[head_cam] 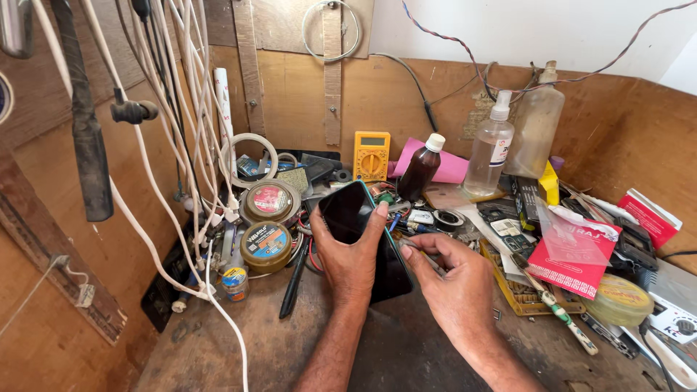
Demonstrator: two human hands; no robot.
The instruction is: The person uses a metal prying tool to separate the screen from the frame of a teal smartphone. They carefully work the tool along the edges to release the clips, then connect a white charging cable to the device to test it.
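Scuffed brown wood of the worktop [218,348] runs under both forearms. Above it the left hand [350,255] wraps its grip around a smartphone [357,231], a flat slab of glossy black glass with rounded corners, tilted so its top end points toward 11 o'clock; the thumb lies along the left edge and a fingertip hooks over the upper right edge. At 3 o'clock from the phone, the right hand [451,279] has its grip pinched together on a thin metal tool [420,255], whose tip meets the phone's right edge.

At 9 o'clock from the phone sit two round flat tins [267,245] with dull brass-coloured sides and printed lids. At 12 o'clock a yellow plastic multimeter [371,155] leans on the plywood back wall, with a dark brown bottle [420,170] under a white cap just beside it. Farther toward 2 o'clock stand two clear plastic bottles [491,149]. White cables [190,131] hang in a loose bundle at 10 o'clock. A red packet [575,254] under a clear film sleeve lies at 3 o'clock.
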